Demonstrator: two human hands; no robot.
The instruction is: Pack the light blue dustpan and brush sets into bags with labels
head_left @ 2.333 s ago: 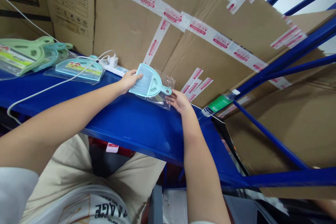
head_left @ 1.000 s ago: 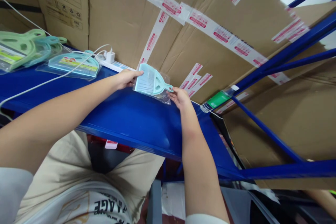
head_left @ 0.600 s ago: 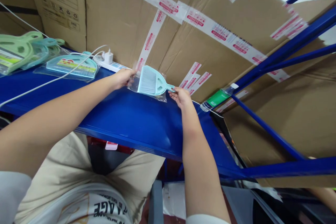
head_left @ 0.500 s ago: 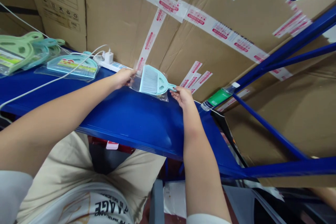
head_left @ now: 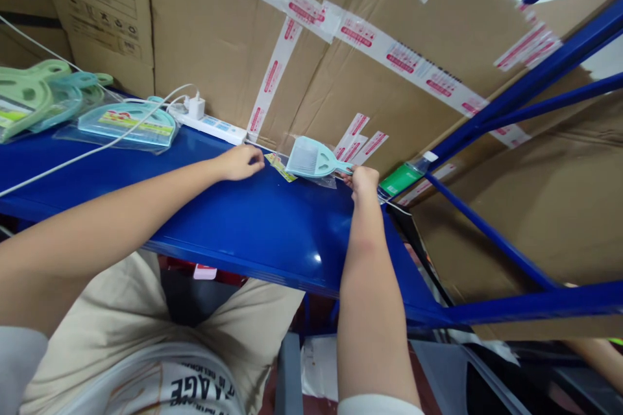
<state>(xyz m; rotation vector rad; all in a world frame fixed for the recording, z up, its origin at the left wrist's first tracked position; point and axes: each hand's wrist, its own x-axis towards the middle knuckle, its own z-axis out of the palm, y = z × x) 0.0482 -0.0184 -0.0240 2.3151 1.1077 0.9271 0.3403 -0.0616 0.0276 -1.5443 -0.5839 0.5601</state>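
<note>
A small light-blue dustpan-and-brush set (head_left: pixel 311 159) sits partly inside a clear plastic bag (head_left: pixel 277 165) on the blue shelf (head_left: pixel 233 220). My right hand (head_left: pixel 364 178) is closed around the set's handle at its right end. My left hand (head_left: pixel 239 162) is closed on the bag's left end, pressing it to the shelf. A yellow-green label card (head_left: pixel 281 168) shows inside the bag between my hands.
Bagged dustpan sets in blue (head_left: pixel 124 126) and green (head_left: pixel 29 94) lie at the shelf's left. A white power strip (head_left: pixel 209 123) with a charger and cable runs along taped cardboard boxes (head_left: pixel 341 45). A green-labelled bottle (head_left: pixel 403 175) lies at the right by the blue shelf struts (head_left: pixel 487 240).
The dustpan set has shifted right and lower, flatter on the shelf, with my right hand now gripping its handle. My left hand moved from the set's edge to the bag's left end; the label card now shows.
</note>
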